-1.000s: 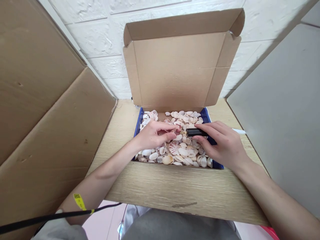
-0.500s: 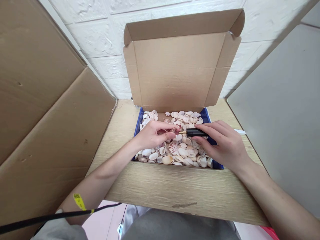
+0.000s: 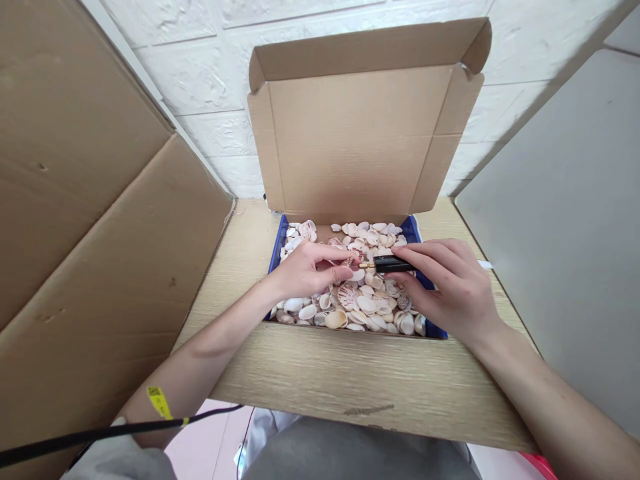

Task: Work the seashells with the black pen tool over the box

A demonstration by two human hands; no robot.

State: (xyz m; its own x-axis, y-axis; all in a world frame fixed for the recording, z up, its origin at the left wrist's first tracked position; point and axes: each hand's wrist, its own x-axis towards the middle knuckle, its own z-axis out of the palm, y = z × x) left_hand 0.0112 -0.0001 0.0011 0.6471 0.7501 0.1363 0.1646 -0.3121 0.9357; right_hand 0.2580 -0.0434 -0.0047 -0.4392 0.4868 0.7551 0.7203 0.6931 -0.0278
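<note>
Over the box, my left hand [image 3: 314, 270] pinches a reddish-brown striped seashell [image 3: 351, 261] between thumb and fingers; the fingers partly cover it. My right hand [image 3: 445, 283] grips a black pen-shaped hand drill [image 3: 393, 263] with a brass-coloured chuck. The drill lies level and its tip points left at the shell. Whether the fine bit is in the shell or just against it, I cannot tell. Beneath both hands, many white, cream and pinkish shells [image 3: 367, 305] fill the blue-sided cardboard box [image 3: 275, 252].
The box's brown lid [image 3: 353, 140] stands up against the white brick wall [image 3: 210, 80]. A large cardboard sheet [image 3: 100, 220] closes off the left, a grey panel [image 3: 560, 200] the right. A black cable [image 3: 100, 435] with a yellow tag crosses the lower left of the wooden table [image 3: 320, 373].
My right hand and the drill have shifted very slightly to the right. The left hand with its shell stays nearly still.
</note>
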